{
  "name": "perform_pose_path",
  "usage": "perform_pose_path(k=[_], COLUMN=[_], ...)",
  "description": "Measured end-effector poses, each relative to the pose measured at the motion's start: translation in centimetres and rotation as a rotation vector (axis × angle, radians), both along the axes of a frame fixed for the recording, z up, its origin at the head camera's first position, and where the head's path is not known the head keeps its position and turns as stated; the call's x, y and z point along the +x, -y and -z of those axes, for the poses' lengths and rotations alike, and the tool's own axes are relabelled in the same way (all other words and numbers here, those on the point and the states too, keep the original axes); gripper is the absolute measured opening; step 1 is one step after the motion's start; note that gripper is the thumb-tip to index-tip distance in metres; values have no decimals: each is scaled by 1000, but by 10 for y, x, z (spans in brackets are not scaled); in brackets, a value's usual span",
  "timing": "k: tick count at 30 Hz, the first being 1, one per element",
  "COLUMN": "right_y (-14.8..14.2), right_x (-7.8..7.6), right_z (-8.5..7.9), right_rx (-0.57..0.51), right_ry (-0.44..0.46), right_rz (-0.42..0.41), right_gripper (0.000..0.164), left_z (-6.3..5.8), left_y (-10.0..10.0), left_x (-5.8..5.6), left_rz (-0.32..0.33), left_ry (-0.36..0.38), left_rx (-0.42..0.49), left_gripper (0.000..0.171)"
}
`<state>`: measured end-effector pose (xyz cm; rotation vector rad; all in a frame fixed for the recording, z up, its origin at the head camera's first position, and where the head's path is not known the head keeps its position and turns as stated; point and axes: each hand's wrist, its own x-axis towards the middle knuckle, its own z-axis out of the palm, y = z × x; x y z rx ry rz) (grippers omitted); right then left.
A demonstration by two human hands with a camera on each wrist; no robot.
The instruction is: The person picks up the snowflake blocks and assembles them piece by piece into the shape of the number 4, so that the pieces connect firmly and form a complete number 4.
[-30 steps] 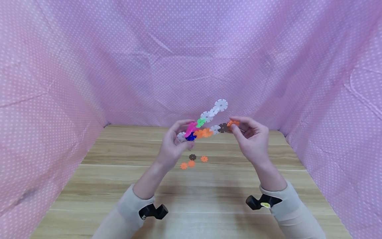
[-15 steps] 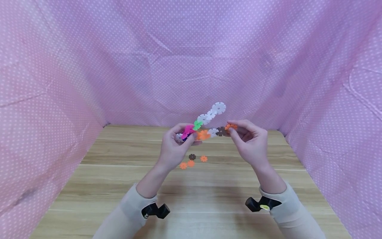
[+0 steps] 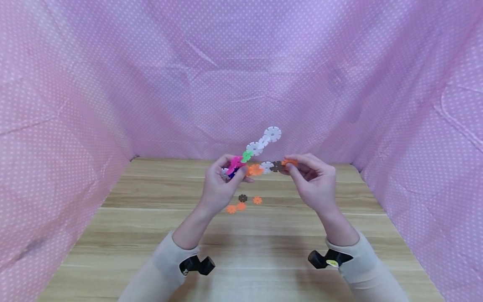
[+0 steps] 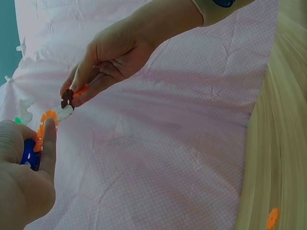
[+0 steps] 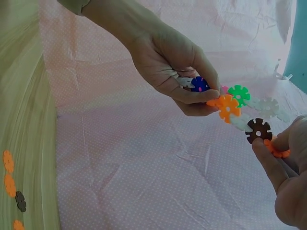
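Note:
Both hands hold up a branching chain of notched plastic discs above the table. My left hand (image 3: 220, 184) grips its joint, where a pink disc (image 3: 236, 162) and a dark blue disc (image 5: 199, 84) meet. One branch runs up through a green disc (image 3: 247, 156) to white discs (image 3: 272, 134). The other goes right through orange discs (image 5: 228, 108), a white disc (image 3: 266, 167) and a brown disc (image 5: 258, 131). At that branch's end my right hand (image 3: 317, 178) pinches an orange disc (image 3: 289, 162), which touches the brown one. Fingers partly cover the joint.
Loose orange discs (image 3: 231, 209) and a brown disc (image 3: 243, 198) lie on the wooden table (image 3: 249, 251) below the hands. Pink dotted cloth (image 3: 241, 92) walls the back and both sides.
My right hand has shifted slightly left and down with the orange disc. The left thumb has closed over the dark blue disc, and the upper white branch has swung a little left.

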<state>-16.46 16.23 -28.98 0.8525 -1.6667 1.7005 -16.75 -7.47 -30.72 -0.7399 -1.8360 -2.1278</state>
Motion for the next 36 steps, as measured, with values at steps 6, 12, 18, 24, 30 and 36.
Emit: perform_pose_path(k=[6, 12, 18, 24, 30, 36], right_y=[-1, 0, -2, -5, -3, 0], right_x=[2, 2, 0, -3, -11, -18], right_z=[0, 1, -6, -18, -29, -41], right_rx=[6, -27, -34, 81, 115, 196], right_ry=[44, 48, 9, 23, 52, 55], right_rz=[-92, -156, -143, 1, 22, 10], right_gripper=[16, 16, 17, 19, 21, 20], left_z=[1, 1, 0, 4, 12, 18], left_y=[3, 3, -5, -19, -27, -30], left_x=[2, 2, 6, 8, 9, 10], left_rz=[-24, -20, 1, -10, -23, 40], left_ry=[-7, -24, -3, 121, 226, 220], left_rx=[-19, -14, 99, 252, 279, 302], left_gripper=[13, 14, 14, 19, 17, 26])
